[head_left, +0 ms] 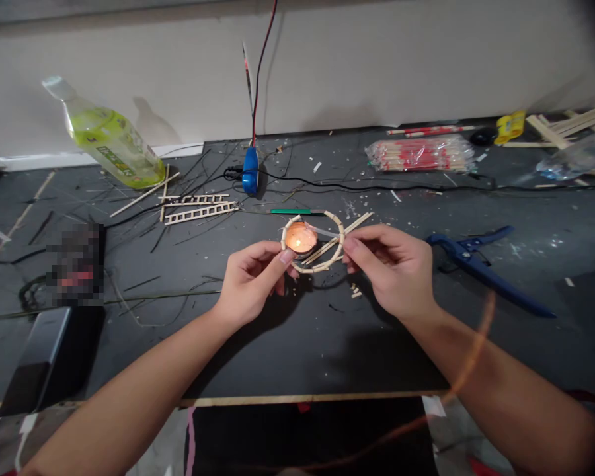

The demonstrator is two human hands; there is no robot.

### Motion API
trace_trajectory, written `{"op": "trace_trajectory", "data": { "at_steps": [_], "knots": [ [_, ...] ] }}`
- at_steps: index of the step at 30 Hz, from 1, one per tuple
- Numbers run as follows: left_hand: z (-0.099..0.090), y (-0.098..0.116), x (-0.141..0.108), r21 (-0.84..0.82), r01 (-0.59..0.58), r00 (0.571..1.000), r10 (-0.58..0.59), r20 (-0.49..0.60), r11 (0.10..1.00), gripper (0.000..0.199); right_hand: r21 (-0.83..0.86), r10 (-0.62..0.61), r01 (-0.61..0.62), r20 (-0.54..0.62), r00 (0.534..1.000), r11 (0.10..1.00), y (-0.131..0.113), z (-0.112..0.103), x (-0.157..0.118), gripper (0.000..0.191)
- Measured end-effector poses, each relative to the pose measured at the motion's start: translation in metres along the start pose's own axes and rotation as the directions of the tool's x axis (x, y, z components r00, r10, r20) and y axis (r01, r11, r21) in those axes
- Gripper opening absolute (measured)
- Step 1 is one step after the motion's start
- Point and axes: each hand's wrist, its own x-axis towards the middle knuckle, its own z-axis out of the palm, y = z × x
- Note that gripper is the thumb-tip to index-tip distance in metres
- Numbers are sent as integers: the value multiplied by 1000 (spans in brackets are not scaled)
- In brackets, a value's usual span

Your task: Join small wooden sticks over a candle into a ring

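left hand (252, 281), right hand (389, 271) pinch bamboo ring (318, 268)

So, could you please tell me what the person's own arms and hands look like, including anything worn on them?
The left hand and right hand are bare, with no gloves, rings or watch visible. The left forearm and right forearm show no sleeves or markings.

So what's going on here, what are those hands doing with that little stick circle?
A person is holding a small ring of wooden sticks with both hands, the left hand on one side and the right hand on the other. A lit tea candle glows through the ring. Little stick ladders lie nearby on the dark table.
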Motion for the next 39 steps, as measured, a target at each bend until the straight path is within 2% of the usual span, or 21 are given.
{"op": "trace_trajectory", "data": {
  "at_steps": [9, 14, 26, 33, 39],
  "knots": [
    [1, 3, -1, -9, 5, 1000, -5, 12, 1000, 26, 77, 40, -43, 33, 999, 996, -5, -5, 2, 10],
    [1, 4, -3, 7, 6, 999, -6, 33, 1000, 24, 38, 18, -19, 7, 1000, 999, -6, -4, 2, 10],
    [0, 4, -3, 7, 6, 997, -7, 70, 1000, 21, 74, -37, 43, -88, 995, 996, 2, -8, 6, 8],
    [-3, 1, -2, 5, 8, 998, -8, 70, 1000, 22, -8, -57, 57, -121, 991, 998, 1, -12, 11, 17],
    [-3, 1, -2, -4, 9, 998, -9, 68, 1000, 20, 85, -91, 103, -134, 987, 991, 0, -17, 19, 17]
  ]
}}
